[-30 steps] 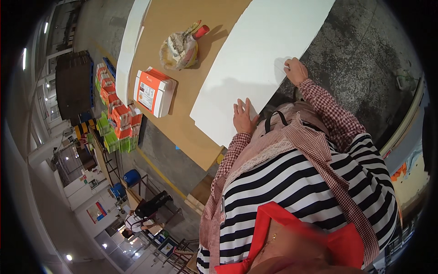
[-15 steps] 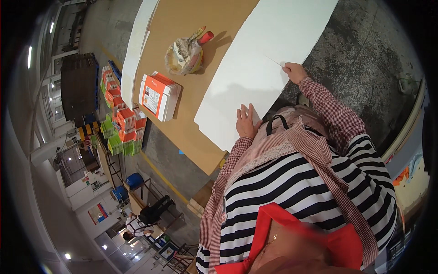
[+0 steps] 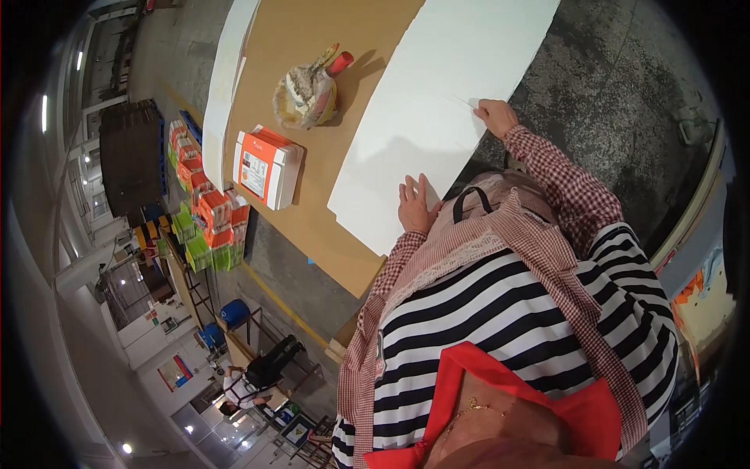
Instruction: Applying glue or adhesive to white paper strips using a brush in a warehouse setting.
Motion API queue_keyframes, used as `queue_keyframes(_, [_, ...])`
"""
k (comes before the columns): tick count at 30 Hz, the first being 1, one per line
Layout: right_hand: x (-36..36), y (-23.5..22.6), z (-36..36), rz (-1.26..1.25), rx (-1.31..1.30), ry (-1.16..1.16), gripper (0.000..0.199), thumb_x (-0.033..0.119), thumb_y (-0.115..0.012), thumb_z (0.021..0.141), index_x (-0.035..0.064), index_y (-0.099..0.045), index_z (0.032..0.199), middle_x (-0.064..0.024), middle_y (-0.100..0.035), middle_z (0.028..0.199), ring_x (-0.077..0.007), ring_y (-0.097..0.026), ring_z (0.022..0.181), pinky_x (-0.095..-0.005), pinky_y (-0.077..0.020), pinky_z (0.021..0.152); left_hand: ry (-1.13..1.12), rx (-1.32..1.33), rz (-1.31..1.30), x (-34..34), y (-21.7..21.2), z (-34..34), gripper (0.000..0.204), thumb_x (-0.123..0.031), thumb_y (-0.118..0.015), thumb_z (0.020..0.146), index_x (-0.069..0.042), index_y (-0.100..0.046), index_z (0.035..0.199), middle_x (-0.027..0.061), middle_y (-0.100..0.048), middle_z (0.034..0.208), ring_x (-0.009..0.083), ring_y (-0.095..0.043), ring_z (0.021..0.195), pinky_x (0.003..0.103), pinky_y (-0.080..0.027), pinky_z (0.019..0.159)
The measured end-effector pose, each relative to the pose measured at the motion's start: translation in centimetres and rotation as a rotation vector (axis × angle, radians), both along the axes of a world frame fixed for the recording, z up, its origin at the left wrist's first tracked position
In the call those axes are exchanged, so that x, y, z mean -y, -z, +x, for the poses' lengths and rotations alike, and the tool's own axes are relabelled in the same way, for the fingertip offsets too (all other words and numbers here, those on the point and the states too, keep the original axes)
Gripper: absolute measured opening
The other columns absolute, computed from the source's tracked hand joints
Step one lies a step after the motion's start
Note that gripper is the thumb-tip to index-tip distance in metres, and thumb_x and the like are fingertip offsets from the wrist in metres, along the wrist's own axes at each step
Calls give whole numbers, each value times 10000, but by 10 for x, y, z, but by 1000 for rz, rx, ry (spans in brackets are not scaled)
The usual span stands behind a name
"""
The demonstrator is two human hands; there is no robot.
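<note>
A large white sheet of board [image 3: 391,148] lies across the table in front of me. My left hand [image 3: 416,207] rests flat on its near edge, the fingers spread. Farther right along the same edge, my right hand [image 3: 495,117] is closed in a pinch just over the sheet. From its fingertips a thin, pale, needle-like thing [image 3: 466,102] points left across the white surface; its exact kind is too fine to tell. Checked sleeves cover both my forearms.
Brown board [image 3: 344,227] shows left of the sheet. On it stand a stack of orange-and-white cartons [image 3: 269,168] and a plastic-lined tub [image 3: 303,100] with a brush and a red handle. Beyond are stacked orange and green packages [image 3: 211,219] and a person [image 3: 250,383] at another bench.
The whole view has shifted a little, so table and hands appear slightly farther left. Both hands keep nearly the same places on the sheet, the left flat, the right pinching.
</note>
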State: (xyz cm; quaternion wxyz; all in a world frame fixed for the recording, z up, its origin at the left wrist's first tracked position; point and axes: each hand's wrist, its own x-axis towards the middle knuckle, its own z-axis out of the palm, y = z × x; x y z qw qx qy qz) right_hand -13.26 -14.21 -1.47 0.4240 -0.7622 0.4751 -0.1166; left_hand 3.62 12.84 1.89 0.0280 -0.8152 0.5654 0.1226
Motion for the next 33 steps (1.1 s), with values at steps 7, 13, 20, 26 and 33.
queue_keyframes(7, [-8, -13, -10, 2, 100, 157, 148, 181, -662, 770, 36, -647, 797, -142, -645, 784, -300, -628, 760, -376, -485, 658, 14, 18, 1, 0, -5, -1, 927, -416, -755, 680, -197, -265, 1435, 210, -326, 1404, 437, -356, 1250, 428, -490, 881])
queue_keyframes(13, [-2, -2, -11, 58, 24, 118, 224, 246, -693, 749, 34, -671, 816, -129, -665, 836, -293, -641, 792, -366, -503, 705, -14, -28, 19, 4, -8, -5, 908, -379, -749, 692, -187, -266, 1436, 204, -277, 1443, 417, -329, 1281, 452, -462, 907])
queue_keyframes(20, [-7, -12, -9, 83, -46, 86, 278, 273, -703, 742, 27, -673, 869, -132, -670, 856, -276, -648, 822, -364, -505, 716, 0, 24, -18, -1, -4, -1, 917, -411, -752, 677, -189, -278, 1431, 207, -323, 1410, 438, -357, 1253, 434, -485, 892])
queue_keyframes(26, [0, -12, -11, 96, 66, 115, 274, 255, -700, 737, 23, -677, 882, -132, -672, 850, -270, -647, 807, -352, -506, 714, -14, 8, -21, 1, -6, -3, 892, -392, -750, 677, -177, -304, 1419, 208, -328, 1407, 440, -356, 1253, 441, -475, 902])
queue_keyframes(33, [-2, -17, -12, 72, -51, 23, 217, 209, -680, 744, 9, -684, 828, -143, -670, 801, -270, -648, 762, -349, -507, 698, -26, 10, -27, 2, -10, -5, 892, -370, -757, 670, -172, -308, 1414, 211, -321, 1409, 429, -358, 1255, 449, -479, 892])
